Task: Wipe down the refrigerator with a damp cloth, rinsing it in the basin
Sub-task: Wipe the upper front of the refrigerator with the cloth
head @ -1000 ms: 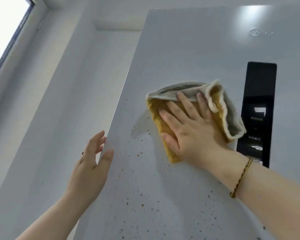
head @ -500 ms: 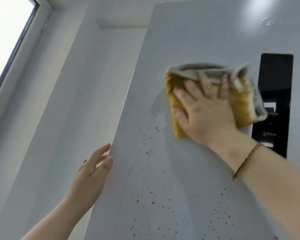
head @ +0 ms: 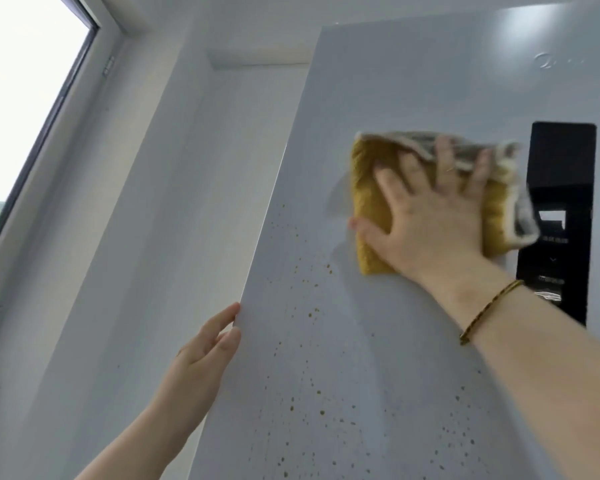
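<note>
The right grip was seen spread flat, fingers apart, pressing the cloth against the upper front of the refrigerator; the cloth was thus held under the palm and not pinched, its grey flap folded over just above the fingertips. The left grip was laid with straight, relaxed fingers on the door's left edge, well below and to the left of the right grip, and nothing was held in it. The brown specks were scattered below and to the left of the right grip, in a band running down the door; the nearest were just beside the cloth's lower corner. The left grip was nearer to them, but the cloth was under the right; a downward, leftward stroke was therefore judged to be called for. The black control panel lay just right of the cloth. No basin was in view.
</note>
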Action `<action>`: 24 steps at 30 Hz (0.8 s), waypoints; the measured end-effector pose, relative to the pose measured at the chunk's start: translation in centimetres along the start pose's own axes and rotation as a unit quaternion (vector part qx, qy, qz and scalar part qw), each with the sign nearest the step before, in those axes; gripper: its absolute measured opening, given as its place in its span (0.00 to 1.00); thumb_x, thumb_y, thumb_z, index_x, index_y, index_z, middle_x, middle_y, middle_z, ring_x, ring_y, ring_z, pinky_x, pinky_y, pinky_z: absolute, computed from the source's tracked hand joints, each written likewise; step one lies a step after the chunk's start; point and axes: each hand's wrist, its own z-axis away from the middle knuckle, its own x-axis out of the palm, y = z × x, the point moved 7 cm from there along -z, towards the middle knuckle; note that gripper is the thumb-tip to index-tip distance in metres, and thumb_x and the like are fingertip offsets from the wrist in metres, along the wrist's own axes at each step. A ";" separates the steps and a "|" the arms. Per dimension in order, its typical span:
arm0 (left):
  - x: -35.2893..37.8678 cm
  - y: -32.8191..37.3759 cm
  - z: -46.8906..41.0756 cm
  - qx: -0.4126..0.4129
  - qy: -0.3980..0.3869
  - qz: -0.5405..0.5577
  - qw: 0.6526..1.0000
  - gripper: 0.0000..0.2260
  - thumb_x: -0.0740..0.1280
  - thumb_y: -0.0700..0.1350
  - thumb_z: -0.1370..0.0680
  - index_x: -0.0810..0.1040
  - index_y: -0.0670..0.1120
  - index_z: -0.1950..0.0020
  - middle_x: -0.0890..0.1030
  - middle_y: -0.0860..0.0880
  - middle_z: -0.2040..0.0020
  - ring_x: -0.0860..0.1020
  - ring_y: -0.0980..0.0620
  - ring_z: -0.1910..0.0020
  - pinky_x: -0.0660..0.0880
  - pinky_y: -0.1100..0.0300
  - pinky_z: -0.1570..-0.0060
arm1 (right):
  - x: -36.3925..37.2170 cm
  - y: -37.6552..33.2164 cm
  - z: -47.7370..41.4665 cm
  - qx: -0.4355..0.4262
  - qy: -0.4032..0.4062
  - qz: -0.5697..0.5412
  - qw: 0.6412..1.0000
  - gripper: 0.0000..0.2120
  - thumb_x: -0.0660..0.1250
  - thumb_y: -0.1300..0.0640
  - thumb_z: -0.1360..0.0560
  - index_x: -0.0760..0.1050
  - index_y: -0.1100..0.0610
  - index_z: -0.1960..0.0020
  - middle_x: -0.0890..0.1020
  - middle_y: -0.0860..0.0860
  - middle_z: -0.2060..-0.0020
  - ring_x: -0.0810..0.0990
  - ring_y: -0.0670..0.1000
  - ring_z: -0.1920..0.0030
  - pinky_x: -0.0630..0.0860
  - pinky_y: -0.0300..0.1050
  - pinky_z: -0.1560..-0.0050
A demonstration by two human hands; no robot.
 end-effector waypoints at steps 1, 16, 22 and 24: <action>-0.1 0.0 0.0 -0.002 0.001 0.003 1.000 0.14 0.57 0.46 0.21 0.71 0.56 0.37 0.75 0.63 0.45 0.73 0.61 0.44 0.68 0.67 0.53 | 0.7 -2.1 0.7 -0.049 -0.011 -0.016 0.999 0.35 0.43 0.32 0.27 0.48 0.47 0.25 0.50 0.50 0.24 0.35 0.60 0.27 0.25 0.64 0.36; -1.3 -2.3 0.6 -0.036 -0.026 0.017 0.999 0.14 0.53 0.45 0.20 0.78 0.52 0.45 0.81 0.56 0.47 0.77 0.58 0.45 0.72 0.64 0.49 | 1.9 -10.7 -1.2 -0.164 -0.038 -0.072 0.983 0.26 0.47 0.44 0.21 0.50 0.49 0.25 0.49 0.49 0.24 0.36 0.57 0.26 0.30 0.61 0.32; -1.5 -2.5 0.6 -0.049 -0.035 0.016 0.998 0.14 0.52 0.46 0.20 0.77 0.51 0.43 0.81 0.55 0.45 0.78 0.58 0.45 0.72 0.62 0.46 | 2.2 -10.7 -1.2 -0.255 -0.056 -0.057 0.964 0.26 0.50 0.43 0.22 0.52 0.48 0.26 0.49 0.47 0.25 0.37 0.53 0.26 0.29 0.57 0.31; -1.5 -2.6 0.6 -0.051 -0.037 0.018 0.998 0.15 0.52 0.46 0.20 0.77 0.50 0.42 0.82 0.55 0.46 0.78 0.58 0.46 0.72 0.62 0.46 | 1.4 -7.8 -3.3 -0.150 -0.043 -0.059 0.986 0.26 0.49 0.42 0.22 0.54 0.48 0.26 0.51 0.48 0.25 0.39 0.53 0.25 0.32 0.58 0.30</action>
